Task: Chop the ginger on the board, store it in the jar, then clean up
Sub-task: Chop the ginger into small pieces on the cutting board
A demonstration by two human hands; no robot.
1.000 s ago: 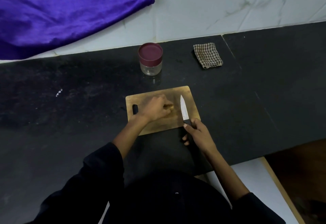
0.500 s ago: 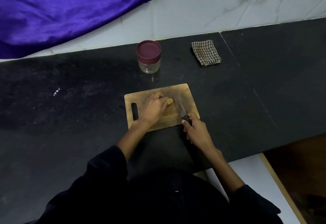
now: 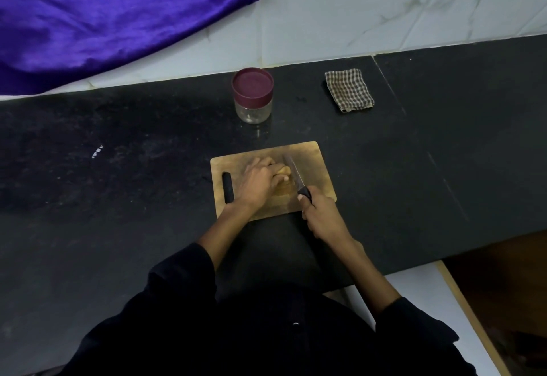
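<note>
- My left hand [image 3: 257,181] curls over the pale knob of ginger [image 3: 283,172] at the centre of the rectangular wooden chopping board [image 3: 318,168], pinning it so it cannot roll.
- My right grip [image 3: 321,215] is closed round the black handle of the steel-bladed knife [image 3: 293,173], blade just beside my fingertips; whether it has bitten in is hard to tell.
- The maroon-lidded glass jar [image 3: 252,96] waits behind the board on the black worktop [image 3: 118,183], lid on.

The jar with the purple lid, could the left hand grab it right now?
Probably not yet. The left hand is holding the ginger down beside the knife. The countertop up to the jar looks free.
</note>
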